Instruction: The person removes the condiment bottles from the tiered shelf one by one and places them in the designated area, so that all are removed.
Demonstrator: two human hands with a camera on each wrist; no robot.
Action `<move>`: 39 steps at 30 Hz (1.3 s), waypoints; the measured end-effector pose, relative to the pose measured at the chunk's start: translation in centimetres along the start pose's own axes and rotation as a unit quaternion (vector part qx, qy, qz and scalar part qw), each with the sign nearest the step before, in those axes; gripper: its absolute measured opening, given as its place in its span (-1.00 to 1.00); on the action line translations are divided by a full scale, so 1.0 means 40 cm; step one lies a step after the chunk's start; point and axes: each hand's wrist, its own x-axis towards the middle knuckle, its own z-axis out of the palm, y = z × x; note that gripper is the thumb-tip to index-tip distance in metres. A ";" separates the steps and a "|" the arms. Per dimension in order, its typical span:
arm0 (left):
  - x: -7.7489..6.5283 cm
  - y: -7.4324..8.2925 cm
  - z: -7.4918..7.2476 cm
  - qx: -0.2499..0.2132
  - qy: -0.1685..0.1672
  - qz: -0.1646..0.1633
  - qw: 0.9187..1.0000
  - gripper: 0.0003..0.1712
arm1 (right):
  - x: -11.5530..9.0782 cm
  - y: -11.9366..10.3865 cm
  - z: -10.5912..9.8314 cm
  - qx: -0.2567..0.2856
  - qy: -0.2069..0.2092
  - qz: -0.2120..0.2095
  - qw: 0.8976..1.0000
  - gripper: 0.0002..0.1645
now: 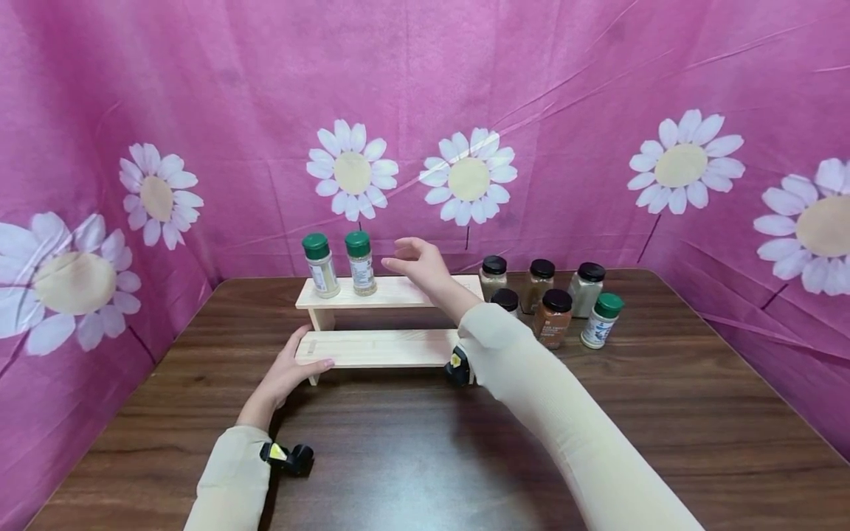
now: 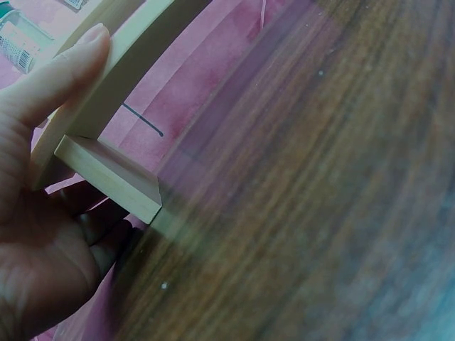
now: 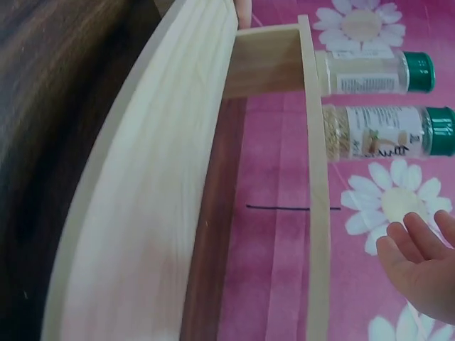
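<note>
A two-tier wooden spice rack (image 1: pixel 378 348) stands on the table. My left hand (image 1: pixel 290 371) grips the left end of its lower step, and in the left wrist view the thumb (image 2: pixel 75 67) lies over the board's edge with the other fingers partly hidden behind it. Two green-capped spice jars, the left one (image 1: pixel 322 267) and the right one (image 1: pixel 361 264), stand upright on the upper step's left part. To the right of them, my right hand (image 1: pixel 425 267) hovers over the upper step, holding nothing. Its fingers (image 3: pixel 405 245) are apart from the jars in the right wrist view.
Right of the rack stand several black-capped spice jars, one with orange-brown contents (image 1: pixel 553 320), plus a green-capped jar (image 1: pixel 601 321). My right forearm partly covers the nearest ones. A pink flowered cloth (image 1: pixel 412 88) hangs behind and beside the wooden table (image 1: pixel 398 450).
</note>
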 end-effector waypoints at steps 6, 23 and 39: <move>0.007 -0.003 -0.002 -0.021 -0.002 -0.029 0.999 -0.02 | 0.006 0.011 0.035 0.024 0.016 -0.003 1.000 -0.43; 0.011 -0.005 0.002 -0.020 -0.004 -0.031 0.999 -0.02 | 0.021 0.042 0.092 0.036 -0.003 0.014 0.999 -0.41; 0.008 0.005 -0.003 -0.028 -0.006 -0.043 0.999 -0.02 | 0.034 0.026 0.139 0.044 -0.010 0.002 0.999 -0.49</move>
